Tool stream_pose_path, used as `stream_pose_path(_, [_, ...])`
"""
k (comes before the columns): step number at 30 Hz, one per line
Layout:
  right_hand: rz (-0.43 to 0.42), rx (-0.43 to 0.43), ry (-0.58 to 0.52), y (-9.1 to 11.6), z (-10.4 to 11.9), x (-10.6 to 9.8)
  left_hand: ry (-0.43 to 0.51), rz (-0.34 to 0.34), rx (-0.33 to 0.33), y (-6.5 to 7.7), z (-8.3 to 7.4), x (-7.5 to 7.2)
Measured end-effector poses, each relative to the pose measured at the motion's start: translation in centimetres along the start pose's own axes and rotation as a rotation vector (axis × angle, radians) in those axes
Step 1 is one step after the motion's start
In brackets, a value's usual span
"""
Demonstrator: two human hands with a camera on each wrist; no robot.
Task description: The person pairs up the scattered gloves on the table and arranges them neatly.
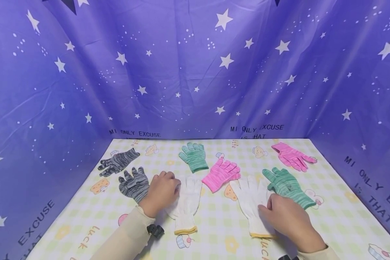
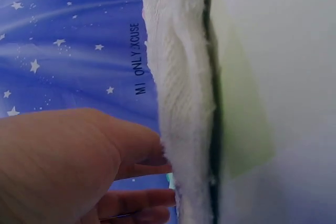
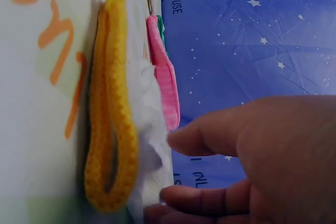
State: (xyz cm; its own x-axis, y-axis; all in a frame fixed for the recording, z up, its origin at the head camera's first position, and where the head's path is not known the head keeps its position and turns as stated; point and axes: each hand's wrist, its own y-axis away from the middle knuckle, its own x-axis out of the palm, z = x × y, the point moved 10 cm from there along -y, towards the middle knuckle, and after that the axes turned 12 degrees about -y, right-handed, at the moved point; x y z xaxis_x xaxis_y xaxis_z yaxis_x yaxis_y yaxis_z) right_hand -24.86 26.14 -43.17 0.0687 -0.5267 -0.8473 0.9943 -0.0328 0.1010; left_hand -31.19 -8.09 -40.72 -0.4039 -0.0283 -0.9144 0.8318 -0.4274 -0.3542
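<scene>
Two white knit gloves with yellow cuffs lie flat on the table. My left hand (image 1: 162,191) is at the left side of the left white glove (image 1: 189,202); in the left wrist view its thumb (image 2: 142,142) and fingers reach that glove's edge with a gap between them. Over the right side of the right white glove (image 1: 251,202) is my right hand (image 1: 286,218), its fingers loosely bent. The right wrist view shows the right thumb (image 3: 202,135) apart from the fingertips close by the glove, whose yellow cuff (image 3: 113,108) gapes slightly.
Two grey-black gloves (image 1: 134,184) lie at the left. A green glove (image 1: 194,157) and a pink glove (image 1: 221,175) are beyond the white pair; another green glove (image 1: 289,186) and pink glove (image 1: 292,155) lie right. A starry purple curtain (image 1: 188,72) surrounds the checked table (image 1: 221,220).
</scene>
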Motion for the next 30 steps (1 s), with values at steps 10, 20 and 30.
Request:
stream_pose_path(10, [0.016, 0.016, 0.041, -0.4, -0.9, -0.1, 0.016, 0.104, -0.006, 0.3, 0.0, 0.4])
stream_pose_path(20, [0.031, 0.038, -0.011, -0.3, -1.1, -0.1, 0.070, 0.111, 0.010, 0.3, -0.9, -1.1])
stream_pose_path(30, [0.084, 0.104, 0.008, 0.1, -2.4, -0.1, 0.090, 0.178, 0.263, 2.8, -7.7, -4.0])
